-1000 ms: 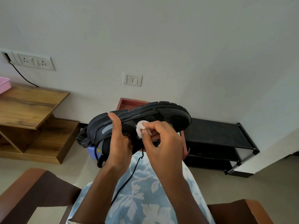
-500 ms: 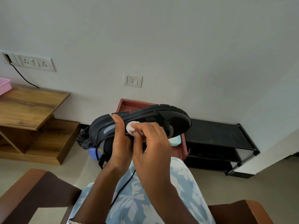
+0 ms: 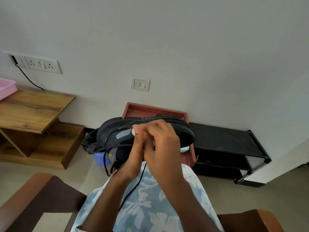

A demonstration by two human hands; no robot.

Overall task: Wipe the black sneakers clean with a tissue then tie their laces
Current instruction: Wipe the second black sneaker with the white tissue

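Observation:
A black sneaker point(image 3: 113, 131) lies on its side in the air above my lap, sole toward the wall, heel to the left. My left hand point(image 3: 133, 153) grips it from below near the collar. My right hand point(image 3: 160, 141) covers the middle of the shoe, fingers curled round a small white tissue wad point(image 3: 133, 131) pressed against the grey side patch. Only a sliver of the tissue shows past my fingertips. A loose black lace point(image 3: 133, 186) hangs down over my floral-print lap. The second sneaker is not in view.
A red-brown tray point(image 3: 150, 109) leans on the wall behind the shoe. A black shoe rack point(image 3: 234, 144) stands at right, a wooden shelf unit point(image 3: 33, 114) at left. A blue bin with a black bag point(image 3: 98, 156) sits on the floor. Brown chair arms flank my lap.
My right hand has slid the tissue leftward along the sneaker's side, from the middle toward the heel patch. The shoe has tipped slightly lower. My left hand keeps its grip.

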